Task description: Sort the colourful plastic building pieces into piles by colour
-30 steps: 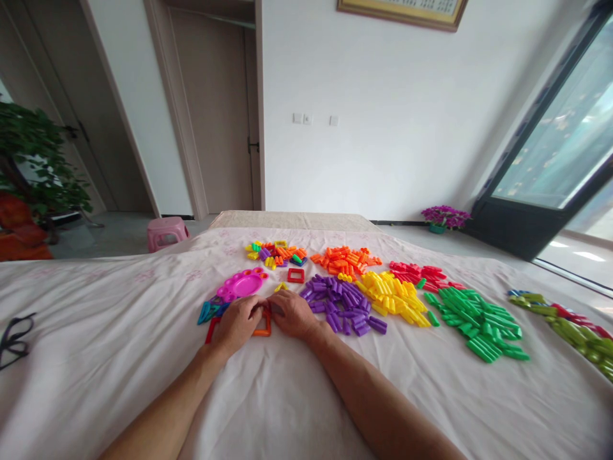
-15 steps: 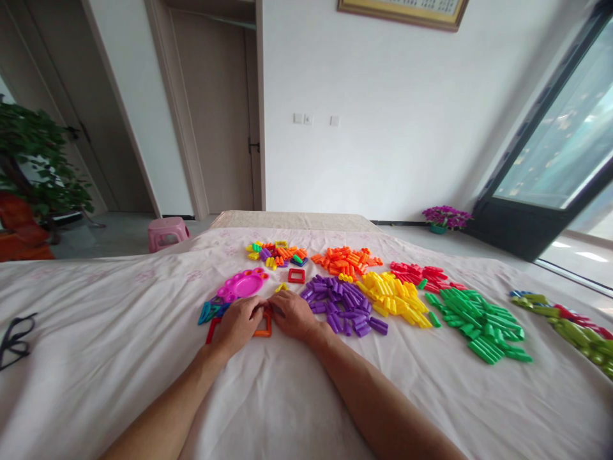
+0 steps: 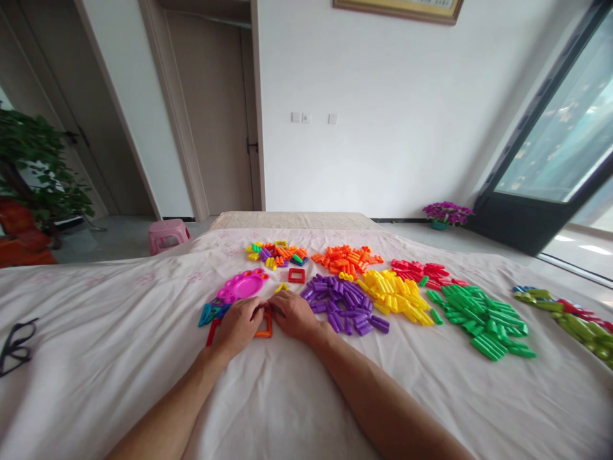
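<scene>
My left hand (image 3: 242, 324) and my right hand (image 3: 294, 313) meet fingertip to fingertip low over the cloth, both with curled, closed fingers. Between them is an orange square frame (image 3: 264, 333), an open plastic building tile; their fingers pinch around its far edge, and the exact grip is hidden. Partly under my left hand lies a red frame (image 3: 211, 333), beside blue and teal frames (image 3: 207, 314). A pink scalloped plate (image 3: 244, 285) sits just beyond the left hand. Past my right fingers is a small yellow piece (image 3: 281, 287), with a red rectangular frame (image 3: 297, 275) farther back.
Piles of purple (image 3: 338, 300), yellow (image 3: 395, 295), orange (image 3: 347, 260), red (image 3: 426, 273) and green tube pieces (image 3: 483, 316) spread to the right. A mixed pile (image 3: 275, 254) lies at the back. Black glasses (image 3: 18, 345) rest at far left on the wrinkled cloth (image 3: 287, 402).
The view has shifted slightly. Both hands keep the same place and closed pose at the orange square frame.
</scene>
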Demonstrator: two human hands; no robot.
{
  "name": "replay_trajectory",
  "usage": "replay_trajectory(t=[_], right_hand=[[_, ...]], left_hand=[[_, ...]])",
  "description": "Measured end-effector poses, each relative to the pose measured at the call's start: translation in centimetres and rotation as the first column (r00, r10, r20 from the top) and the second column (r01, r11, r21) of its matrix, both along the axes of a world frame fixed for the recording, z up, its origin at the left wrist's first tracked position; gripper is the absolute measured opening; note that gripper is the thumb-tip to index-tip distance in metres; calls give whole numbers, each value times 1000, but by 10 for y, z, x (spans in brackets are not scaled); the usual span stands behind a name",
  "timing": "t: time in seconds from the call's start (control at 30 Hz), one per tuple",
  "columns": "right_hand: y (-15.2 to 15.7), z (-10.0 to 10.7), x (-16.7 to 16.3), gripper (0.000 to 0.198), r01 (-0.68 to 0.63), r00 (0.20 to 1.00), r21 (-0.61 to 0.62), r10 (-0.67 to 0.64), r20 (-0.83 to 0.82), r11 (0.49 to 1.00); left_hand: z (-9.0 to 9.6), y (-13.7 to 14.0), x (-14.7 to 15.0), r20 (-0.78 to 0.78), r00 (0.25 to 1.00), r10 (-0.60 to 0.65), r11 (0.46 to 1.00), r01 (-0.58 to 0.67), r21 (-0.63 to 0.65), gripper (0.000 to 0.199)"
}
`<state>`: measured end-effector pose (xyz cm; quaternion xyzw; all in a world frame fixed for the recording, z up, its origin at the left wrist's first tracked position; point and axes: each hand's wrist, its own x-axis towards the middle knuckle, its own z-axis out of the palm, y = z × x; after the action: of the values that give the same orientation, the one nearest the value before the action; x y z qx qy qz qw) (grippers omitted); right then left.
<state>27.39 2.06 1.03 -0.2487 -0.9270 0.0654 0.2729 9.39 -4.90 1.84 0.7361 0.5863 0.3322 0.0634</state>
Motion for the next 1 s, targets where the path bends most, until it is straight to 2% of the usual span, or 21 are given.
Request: replay_trajectory(t=[0.5,0.73,0.87,1.0], right_hand=[[-1,2,1,13,-1,1000,-23,1,0,1000],[-2,4,2,19,13,1000,-47,-13,-3,999],[-3,6,2,25,57,998,-32,-56,19,998],[-4,6,2,22,75,997,-27,-74,34,997]], left_hand=[[2,-2,1,-9,1000,-13,1000,13,2,24],[2,-3,2,-32,999,-19,1000,20,24,22],[-1,-1,2,-11,1000,26,999,-25,40,22],[-4,2,-1,64,998,13,1000,-13,1,24]])
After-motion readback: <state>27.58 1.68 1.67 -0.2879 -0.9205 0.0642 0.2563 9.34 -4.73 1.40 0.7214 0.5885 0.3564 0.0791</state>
